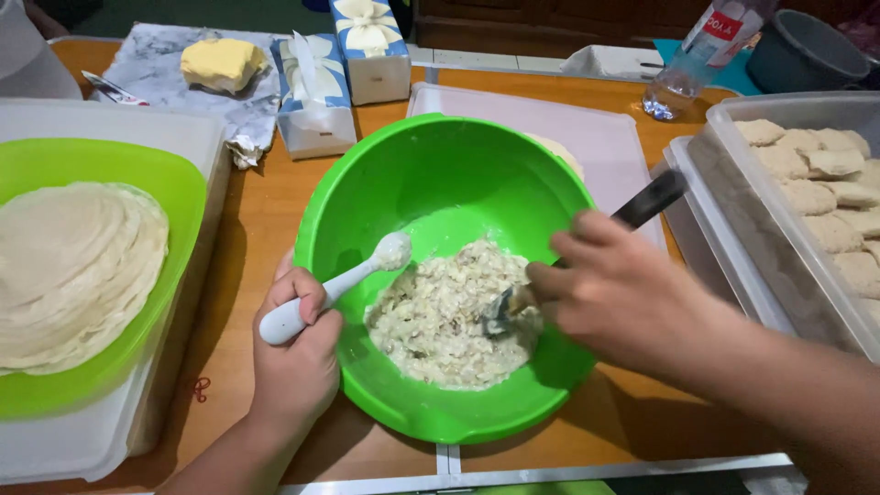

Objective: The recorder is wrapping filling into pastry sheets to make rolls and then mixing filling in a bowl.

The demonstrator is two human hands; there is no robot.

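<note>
A bright green bowl (431,174) sits in the middle of the wooden table and holds a pale, lumpy filling mixture (449,316). My left hand (298,353) rests at the bowl's left rim, closed around the handle of a white spoon (344,280) whose coated tip points into the bowl. My right hand (614,293) reaches in from the right, gripping a black-handled metal utensil (642,206) with its end pushed into the filling.
A green plate with stacked thin round wrappers (73,266) lies on a white tray at left. A clear container of folded pastries (825,197) stands at right. Butter block (220,62), two tissue boxes (316,96), a white cutting board (610,137) and a plastic bottle (692,64) sit behind.
</note>
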